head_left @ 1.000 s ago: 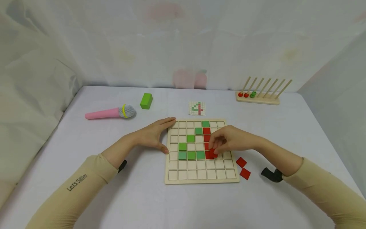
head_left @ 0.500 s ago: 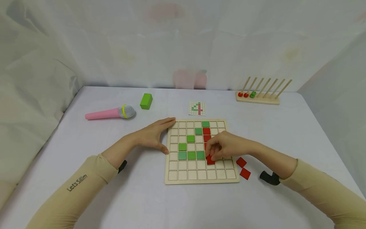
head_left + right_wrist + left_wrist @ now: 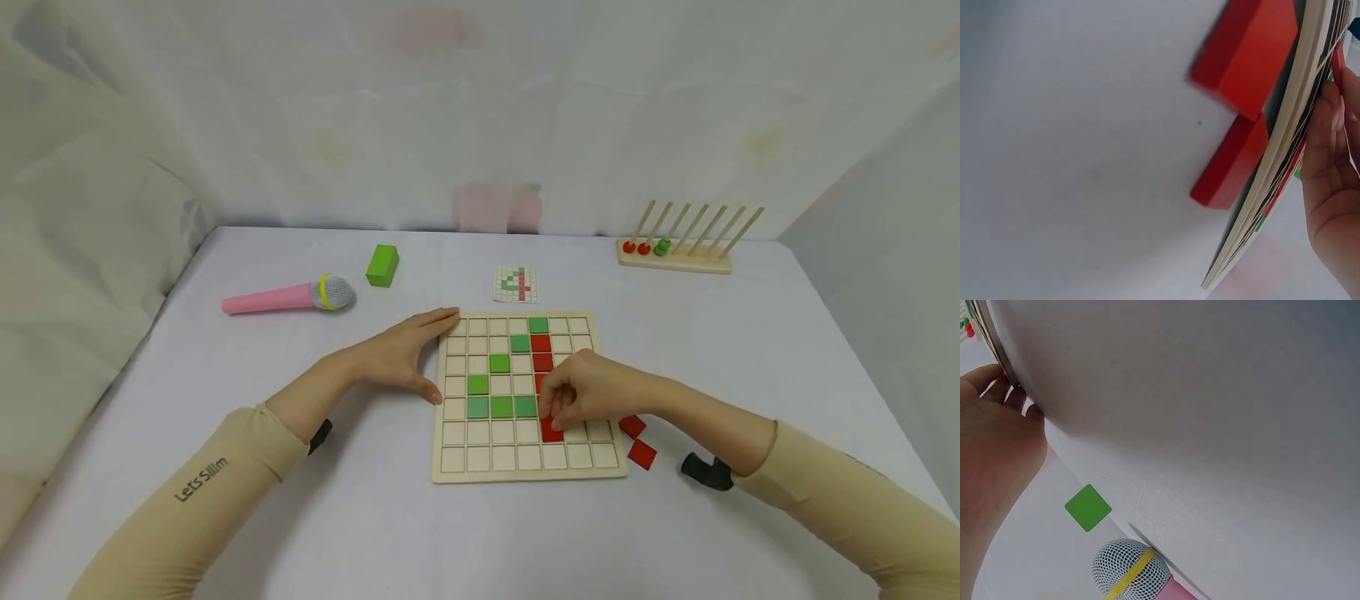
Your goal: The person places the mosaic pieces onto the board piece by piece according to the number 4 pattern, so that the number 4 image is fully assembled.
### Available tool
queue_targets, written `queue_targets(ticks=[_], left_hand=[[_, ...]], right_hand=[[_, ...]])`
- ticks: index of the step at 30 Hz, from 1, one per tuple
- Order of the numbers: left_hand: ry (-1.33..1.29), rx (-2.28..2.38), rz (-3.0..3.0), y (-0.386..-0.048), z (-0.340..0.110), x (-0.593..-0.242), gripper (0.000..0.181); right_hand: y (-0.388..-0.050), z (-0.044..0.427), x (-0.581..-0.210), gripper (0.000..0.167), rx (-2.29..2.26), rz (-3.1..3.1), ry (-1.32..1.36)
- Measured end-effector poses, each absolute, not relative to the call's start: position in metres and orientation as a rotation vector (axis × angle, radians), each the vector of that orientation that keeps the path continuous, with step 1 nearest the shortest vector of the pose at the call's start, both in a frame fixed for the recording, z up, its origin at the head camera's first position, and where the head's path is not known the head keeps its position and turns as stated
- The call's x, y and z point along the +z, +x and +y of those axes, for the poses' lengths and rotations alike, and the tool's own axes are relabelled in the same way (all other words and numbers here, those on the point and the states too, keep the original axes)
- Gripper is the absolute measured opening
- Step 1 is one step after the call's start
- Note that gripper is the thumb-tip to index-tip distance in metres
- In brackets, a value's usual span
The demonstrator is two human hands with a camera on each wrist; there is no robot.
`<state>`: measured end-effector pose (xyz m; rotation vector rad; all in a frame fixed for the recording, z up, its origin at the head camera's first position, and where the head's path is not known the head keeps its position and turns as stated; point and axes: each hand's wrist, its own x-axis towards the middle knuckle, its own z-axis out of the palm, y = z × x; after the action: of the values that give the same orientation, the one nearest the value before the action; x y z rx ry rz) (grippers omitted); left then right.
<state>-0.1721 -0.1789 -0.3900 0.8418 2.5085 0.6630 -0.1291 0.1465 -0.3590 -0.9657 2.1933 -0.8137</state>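
Note:
A wooden grid board [image 3: 525,478] lies flat on the white tabletop, bearing several green tiles [image 3: 501,407] and a column of red tiles [image 3: 542,362]. At its left edge, my left hand [image 3: 393,354] rests with thumb and fingers spread apart. Over the board, the curled fingers and thumb of my right hand [image 3: 588,387] pinch a red tile [image 3: 552,432] at a cell in the second row from the front. The right hand hides part of the red column. Just right of the board lie two loose red tiles [image 3: 1254,59], partly overlapping in the right wrist view.
Behind the board lies a small pattern card [image 3: 516,284]. A green block [image 3: 382,266] and a pink toy microphone [image 3: 288,296] are at back left. A wooden peg stand [image 3: 675,258] with red and green beads stands at back right.
My right hand has carried the red tile one row toward the front, lowering it onto the cell below the red column. The left hand has stayed at the board's edge.

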Motion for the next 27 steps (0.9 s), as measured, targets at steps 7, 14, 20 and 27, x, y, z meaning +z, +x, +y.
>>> queue_targets(ticks=[7, 14, 20, 27], left_hand=[[0.843, 0.659, 2.508, -0.172, -0.18, -0.39, 0.126], [0.851, 0.661, 2.507, -0.173, -0.179, -0.389, 0.126], [0.843, 0.658, 2.508, -0.173, -0.179, -0.389, 0.126], [0.853, 0.674, 2.505, -0.172, -0.179, -0.389, 0.126]], right_hand=[[-0.128, 0.145, -0.361, 0.008, -0.806, 2.22, -0.971], [-0.128, 0.144, -0.36, 0.008, -0.796, 2.236, -0.968], [-0.129, 0.148, -0.357, 0.007, -0.806, 2.243, -0.986], [-0.135, 0.168, -0.351, 0.008, -0.873, 2.273, -0.947]])
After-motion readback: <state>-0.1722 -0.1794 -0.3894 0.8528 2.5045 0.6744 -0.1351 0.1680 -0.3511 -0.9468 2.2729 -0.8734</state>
